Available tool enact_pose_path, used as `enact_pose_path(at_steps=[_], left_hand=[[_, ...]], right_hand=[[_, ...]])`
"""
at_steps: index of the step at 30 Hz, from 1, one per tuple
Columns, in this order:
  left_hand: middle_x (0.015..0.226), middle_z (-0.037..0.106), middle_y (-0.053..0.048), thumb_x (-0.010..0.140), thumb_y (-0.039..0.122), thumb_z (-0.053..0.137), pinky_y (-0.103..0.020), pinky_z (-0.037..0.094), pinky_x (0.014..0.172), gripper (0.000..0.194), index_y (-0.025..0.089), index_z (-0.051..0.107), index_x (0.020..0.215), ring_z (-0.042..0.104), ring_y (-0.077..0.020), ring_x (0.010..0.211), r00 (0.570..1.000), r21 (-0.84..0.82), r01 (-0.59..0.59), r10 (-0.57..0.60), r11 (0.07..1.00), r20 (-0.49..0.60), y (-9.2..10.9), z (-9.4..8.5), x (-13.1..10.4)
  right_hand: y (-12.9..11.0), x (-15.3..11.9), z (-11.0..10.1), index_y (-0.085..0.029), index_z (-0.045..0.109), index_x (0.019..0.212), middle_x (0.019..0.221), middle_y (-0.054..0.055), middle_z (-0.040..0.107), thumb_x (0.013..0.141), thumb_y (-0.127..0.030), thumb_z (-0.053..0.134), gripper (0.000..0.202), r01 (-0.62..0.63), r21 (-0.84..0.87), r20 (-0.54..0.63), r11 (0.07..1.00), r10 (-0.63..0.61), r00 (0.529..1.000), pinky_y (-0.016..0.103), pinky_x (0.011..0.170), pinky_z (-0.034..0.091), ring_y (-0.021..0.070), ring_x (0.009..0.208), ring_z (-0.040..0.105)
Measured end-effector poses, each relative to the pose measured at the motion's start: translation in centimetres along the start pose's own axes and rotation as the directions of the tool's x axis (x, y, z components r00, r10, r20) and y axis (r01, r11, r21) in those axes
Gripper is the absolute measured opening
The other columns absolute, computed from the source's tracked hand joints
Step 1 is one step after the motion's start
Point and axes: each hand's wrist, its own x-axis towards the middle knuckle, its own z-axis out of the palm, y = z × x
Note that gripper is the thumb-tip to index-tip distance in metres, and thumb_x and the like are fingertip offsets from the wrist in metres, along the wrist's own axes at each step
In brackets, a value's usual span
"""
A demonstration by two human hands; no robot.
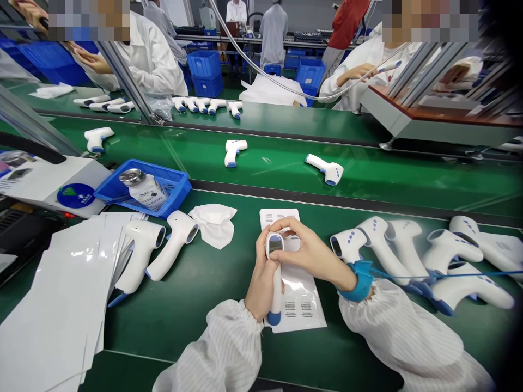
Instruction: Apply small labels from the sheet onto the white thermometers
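Both hands are closed around one white infrared thermometer (276, 296) with a blue handle tip, its small screen facing me. My left hand (262, 280) wraps the handle and one side of the head. From the other side, my right hand (308, 247) grips the head, thumb at the screen's lower edge. Under them lies a white sheet of printed labels (302, 299). A crumpled white tissue (214, 224) rests to the left, beside two more thermometers (174, 245). To the right, several thermometers (388, 245) lie grouped near my blue wrist strap (359, 280).
Blank white sheets (53, 294) are stacked at left. Behind them a blue tray (180, 190) holds a metal-capped bottle (145, 188). Spaced thermometers (236, 152) lie on the green conveyor belt (175, 152). Beyond, co-workers sit opposite, and a cord (482, 273) runs right from my wrist strap.
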Motion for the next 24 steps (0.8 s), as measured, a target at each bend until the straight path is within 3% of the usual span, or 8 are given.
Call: enact_pose_path(at_steps=[2,7,13,17,20,24], left_hand=[[0.119,0.057,-0.007,0.095,0.039,0.042,-0.023,0.039,0.043,0.055,0.038,0.023,0.146,0.045,-0.0042,0.043,1.0,-0.008,-0.016,0.016,1.0,0.011,-0.1,-0.1,0.1],[0.119,0.055,-0.006,0.093,0.024,0.036,-0.023,0.041,0.043,0.058,0.041,0.02,0.147,0.044,-0.0026,0.04,1.0,0.011,0.01,-0.01,1.0,-0.005,-0.4,-0.3,0.1],[0.086,0.053,0.002,0.094,0.027,0.038,-0.021,0.041,0.043,0.056,0.042,0.023,0.145,0.043,-0.0059,0.044,1.0,-0.02,0.016,-0.016,1.0,0.002,-0.4,-0.2,0.1],[0.077,0.049,0.004,0.093,0.025,0.038,-0.02,0.042,0.044,0.057,0.042,0.024,0.145,0.043,-0.0075,0.047,1.0,-0.024,0.017,-0.017,1.0,-0.003,-0.4,-0.2,0.1],[0.082,0.052,0.003,0.093,0.023,0.035,-0.02,0.041,0.044,0.058,0.042,0.023,0.146,0.044,-0.0063,0.045,1.0,-0.009,0.026,-0.026,1.0,-0.006,-0.4,-0.2,0.1],[0.116,0.057,-0.004,0.094,0.024,0.036,-0.021,0.041,0.044,0.056,0.044,0.024,0.145,0.043,-0.0026,0.043,1.0,-0.01,0.02,-0.02,1.0,0.004,-0.5,-0.2,0.1]], right_hand=[[0.3,-0.1,0.5,-0.025,0.06,0.1,0.108,0.001,0.064,0.073,-0.018,0.073,0.03,0.018,-0.006,-0.045,1.0,-0.018,0.999,0.034,0.091,0.046,0.0196,0.103,0.059],[0.4,0.3,1.1,-0.023,0.066,0.084,0.092,0.001,0.068,0.084,-0.023,0.065,0.001,0.065,0.028,-0.171,0.998,-0.059,0.983,0.034,0.086,0.047,0.0186,0.092,0.062],[0.7,-0.4,0.2,-0.023,0.067,0.092,0.097,0.003,0.068,0.091,-0.035,0.059,0.014,-0.03,0.198,-0.2,0.98,0.071,0.977,0.035,0.086,0.048,0.0194,0.094,0.064],[1.4,-1.1,0.4,-0.024,0.063,0.1,0.103,0.003,0.066,0.09,-0.036,0.059,0.017,-0.1,0.218,-0.223,0.971,0.149,0.963,0.036,0.088,0.048,0.0195,0.096,0.062],[1.6,-1.3,0.9,-0.023,0.061,0.103,0.106,0.004,0.064,0.087,-0.036,0.062,0.02,-0.135,0.263,-0.167,0.955,0.183,0.969,0.037,0.089,0.048,0.0198,0.098,0.061],[1.1,-1.2,1.3,-0.023,0.061,0.101,0.109,0.004,0.062,0.083,-0.032,0.066,0.021,-0.156,0.227,-0.134,0.961,0.19,0.973,0.037,0.089,0.049,0.0192,0.097,0.061]])
